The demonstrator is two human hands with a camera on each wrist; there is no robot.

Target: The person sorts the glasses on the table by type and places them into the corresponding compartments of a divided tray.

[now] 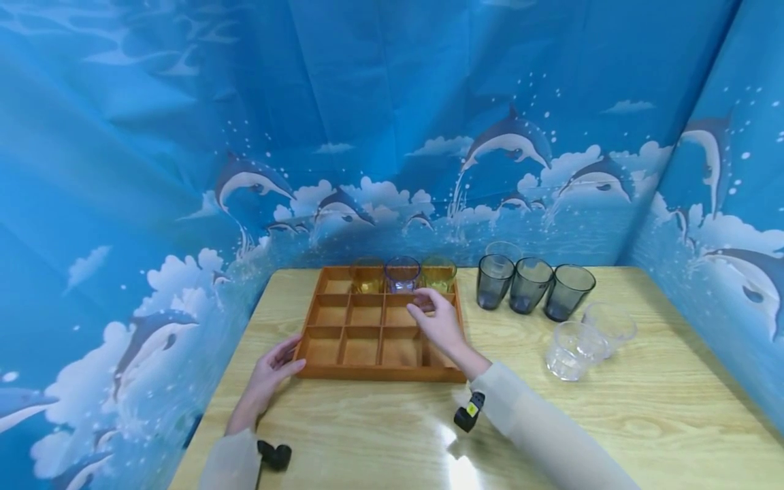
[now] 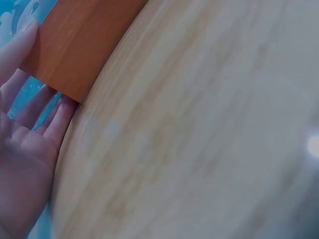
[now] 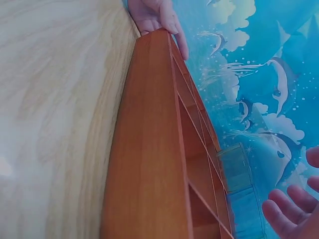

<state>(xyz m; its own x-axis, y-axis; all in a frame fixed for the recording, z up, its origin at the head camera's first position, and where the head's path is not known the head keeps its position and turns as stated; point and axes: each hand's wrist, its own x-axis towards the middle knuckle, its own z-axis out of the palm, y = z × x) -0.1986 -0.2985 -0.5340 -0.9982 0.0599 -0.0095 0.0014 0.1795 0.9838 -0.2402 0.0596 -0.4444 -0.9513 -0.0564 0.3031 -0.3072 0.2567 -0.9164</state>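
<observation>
A wooden tray [image 1: 376,372] divided into small compartments lies on the table. My left hand [image 1: 272,373] touches its front left corner, with the fingers along the left side and the thumb at the front; in the left wrist view the fingers [image 2: 59,117] look fairly straight. Three tinted glasses stand in the back row: an amber glass [image 1: 367,278], a blue glass [image 1: 402,275] and a yellow-green glass [image 1: 438,275]. My right hand [image 1: 442,325] hovers over the tray's right part, fingers loosely bent and holding nothing, just in front of the blue and yellow-green glasses.
Right of the tray stand a row of grey glasses [image 1: 529,286] and a clear glass [image 1: 503,249] behind them. Nearer the front are two more clear glasses [image 1: 566,357], close together. A blue dolphin-print curtain [image 1: 380,136] borders the wooden table [image 1: 367,435] at the back and sides.
</observation>
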